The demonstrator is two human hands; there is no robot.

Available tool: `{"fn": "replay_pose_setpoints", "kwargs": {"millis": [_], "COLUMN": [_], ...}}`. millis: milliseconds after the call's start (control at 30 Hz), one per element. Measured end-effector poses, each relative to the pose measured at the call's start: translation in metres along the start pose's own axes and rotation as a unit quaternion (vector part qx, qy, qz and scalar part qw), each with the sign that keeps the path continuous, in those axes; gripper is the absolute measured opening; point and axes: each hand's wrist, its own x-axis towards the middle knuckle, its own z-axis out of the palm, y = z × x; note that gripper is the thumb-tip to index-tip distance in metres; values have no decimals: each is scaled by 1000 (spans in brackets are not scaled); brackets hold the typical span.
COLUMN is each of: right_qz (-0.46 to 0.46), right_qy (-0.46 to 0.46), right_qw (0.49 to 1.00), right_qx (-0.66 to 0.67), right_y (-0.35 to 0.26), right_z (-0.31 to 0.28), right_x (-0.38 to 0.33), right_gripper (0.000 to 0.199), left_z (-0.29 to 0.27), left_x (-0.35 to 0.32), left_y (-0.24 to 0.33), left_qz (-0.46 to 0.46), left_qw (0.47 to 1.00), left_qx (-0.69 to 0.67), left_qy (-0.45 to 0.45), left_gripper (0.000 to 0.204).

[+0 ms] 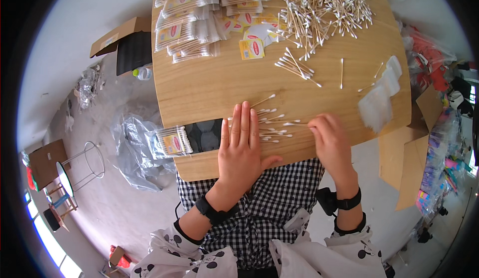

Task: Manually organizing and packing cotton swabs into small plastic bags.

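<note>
My left hand (241,146) lies flat, fingers together, on the wooden table (209,88), partly covering a small row of cotton swabs (272,126). My right hand (330,141) rests just right of that row, its fingertips touching the swab ends; whether it pinches any I cannot tell. Left of my left hand a dark phone (204,135) lies on the table, and a filled clear packet of swabs (172,141) with a yellow label rests at the table's edge beside it.
A big loose heap of cotton swabs (327,6) is at the far right of the table, a smaller bunch (295,66) nearer. Stacked filled packets (192,21) and yellow labels (251,48) sit far left. Empty clear bags (379,101) lie right. Cardboard boxes (117,36) stand on the floor.
</note>
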Motion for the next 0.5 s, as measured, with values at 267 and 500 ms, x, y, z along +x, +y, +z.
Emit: {"fn": "replay_pose_setpoints", "kwargs": {"millis": [267, 500], "right_qz": [25, -89], "right_qy": [48, -4], "right_qw": [998, 994], "right_qx": [-23, 62], "right_y": [5, -24], "right_z": [9, 49], "right_x": [41, 68], "right_gripper": [9, 14], "left_z": [1, 8], "left_x": [-3, -7], "left_y": [-2, -3], "left_qz": [16, 24], "left_qw": [1000, 1000], "left_qx": [6, 0], "left_qy": [1, 11], "left_gripper": [117, 115]}}
